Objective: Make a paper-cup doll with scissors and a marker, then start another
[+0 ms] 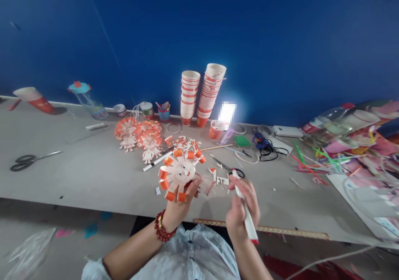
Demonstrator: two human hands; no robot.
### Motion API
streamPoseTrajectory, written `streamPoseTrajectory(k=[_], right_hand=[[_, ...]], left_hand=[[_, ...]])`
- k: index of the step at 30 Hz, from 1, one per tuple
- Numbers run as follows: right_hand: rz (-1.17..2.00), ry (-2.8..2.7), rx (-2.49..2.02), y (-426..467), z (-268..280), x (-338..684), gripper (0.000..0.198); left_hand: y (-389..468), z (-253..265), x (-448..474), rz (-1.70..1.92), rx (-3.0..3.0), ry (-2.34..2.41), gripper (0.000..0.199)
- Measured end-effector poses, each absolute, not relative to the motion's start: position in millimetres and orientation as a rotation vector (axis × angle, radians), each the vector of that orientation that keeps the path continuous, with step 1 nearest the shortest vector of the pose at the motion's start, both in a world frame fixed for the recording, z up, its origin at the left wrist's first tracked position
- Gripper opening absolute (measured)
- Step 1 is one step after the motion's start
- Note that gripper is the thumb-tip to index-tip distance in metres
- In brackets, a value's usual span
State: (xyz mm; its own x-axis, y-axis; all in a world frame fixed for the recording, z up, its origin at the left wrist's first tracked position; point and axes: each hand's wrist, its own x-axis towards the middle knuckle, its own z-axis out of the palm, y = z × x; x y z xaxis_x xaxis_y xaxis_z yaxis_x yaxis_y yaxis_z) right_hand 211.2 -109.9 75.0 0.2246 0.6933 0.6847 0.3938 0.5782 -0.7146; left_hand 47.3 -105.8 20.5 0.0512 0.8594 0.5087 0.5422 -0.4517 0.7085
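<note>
We record: left hand (180, 207), fingers clamped on paper doll (183, 172); right hand (236, 216), fingers closed round marker (249, 223); bottle label (311, 125) too blurred to read.

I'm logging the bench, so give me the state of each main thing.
Paper doll: held in left hand, strips curled
Marker: gripped in right hand, capping unclear
Far-left scissors: flat, blades look shut
Scissors near right hand: flat, opening unclear
Cup stacks: nested, mouths up
Blue-lidded jar: lid on
Other dolls: grouped together
Bright rectangle: glowing
</note>
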Motion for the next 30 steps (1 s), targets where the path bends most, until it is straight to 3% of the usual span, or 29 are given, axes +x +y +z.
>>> streamPoseTrajectory(k=[3, 8, 12, 30], right_hand=[[0.320, -1.560, -0.912, -115, 85, 212, 0.031], [0.418, -1.564, -0.884, -117, 91, 205, 0.017], [0.453, -1.598, -0.866, -116, 87, 210, 0.021], [0.397, -1.628, -0.872, -113, 95, 206, 0.016]], left_hand=[[-106, 36, 53, 1.375, 1.785, 1.376, 0.023], [-109, 63, 61, 1.241, 1.436, 1.220, 0.028], [-111, 71, 59, 1.108, 1.306, 1.212, 0.031], [-116, 81, 57, 1.026, 1.308, 1.163, 0.021]])
